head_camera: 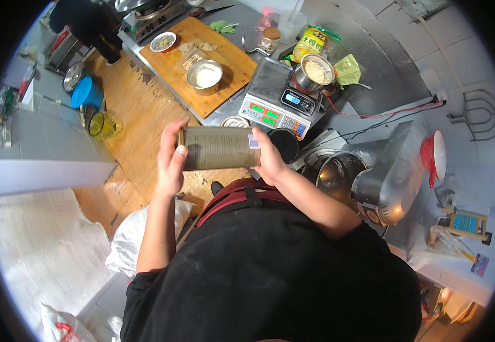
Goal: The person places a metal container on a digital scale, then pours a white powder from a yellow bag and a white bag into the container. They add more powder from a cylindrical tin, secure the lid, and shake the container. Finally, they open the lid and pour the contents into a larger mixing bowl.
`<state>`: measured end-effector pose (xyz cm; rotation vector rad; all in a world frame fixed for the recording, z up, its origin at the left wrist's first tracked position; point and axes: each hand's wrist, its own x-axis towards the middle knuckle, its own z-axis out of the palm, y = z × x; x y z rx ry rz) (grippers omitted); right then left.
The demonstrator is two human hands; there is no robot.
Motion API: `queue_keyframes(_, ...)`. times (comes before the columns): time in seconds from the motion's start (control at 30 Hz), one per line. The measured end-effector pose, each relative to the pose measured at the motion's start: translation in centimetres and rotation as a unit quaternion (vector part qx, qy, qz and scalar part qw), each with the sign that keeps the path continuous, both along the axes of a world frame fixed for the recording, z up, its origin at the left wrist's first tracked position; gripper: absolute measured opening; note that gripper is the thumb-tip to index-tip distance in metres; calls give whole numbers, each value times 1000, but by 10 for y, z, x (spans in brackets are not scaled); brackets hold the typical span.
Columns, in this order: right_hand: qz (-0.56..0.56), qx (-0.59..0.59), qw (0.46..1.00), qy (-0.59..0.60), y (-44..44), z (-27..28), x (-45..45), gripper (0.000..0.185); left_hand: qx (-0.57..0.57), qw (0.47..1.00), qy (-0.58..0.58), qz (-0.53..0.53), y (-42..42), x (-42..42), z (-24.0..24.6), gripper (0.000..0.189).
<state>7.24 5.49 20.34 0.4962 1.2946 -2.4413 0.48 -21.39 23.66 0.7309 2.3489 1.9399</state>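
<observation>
A large cylindrical canister (219,148) with a printed label lies sideways between my hands, in front of my waist. My left hand (172,158) grips its left end, the thumb on the side facing me. At the right end my right hand (269,156) holds it near a barcode sticker. Beyond it, a metal bowl of white powder (205,76) stands on a wooden board (230,94). A steel pan with pale powder or flakes (315,72) sits by a small digital scale (299,101), on a larger scale (268,83).
A mixer (390,188) and its metal bowl (337,175) stand at the right. A bowl (163,42) rests at the board's far left, with a gas stove (153,21) behind. A person in dark clothes (85,25) is at the upper left. A white bag (130,239) lies below left.
</observation>
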Motion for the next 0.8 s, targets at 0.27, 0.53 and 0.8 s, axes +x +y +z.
queue_keyframes(0.27, 123, -19, 992, -36, 1, 20, -11, 61, 21, 993, -30, 116, -2, 68, 34, 84)
queue_keyframes(0.53, 182, -72, 979, -63, -9, 7, 48, 62, 0, 976, -35, 213, 9, 170, 15, 74)
queue_keyframes(0.8, 398, -101, 904, -116, -30, 17, 81, 73, -183, 940, -21, 288, 15, 276, 95, 86)
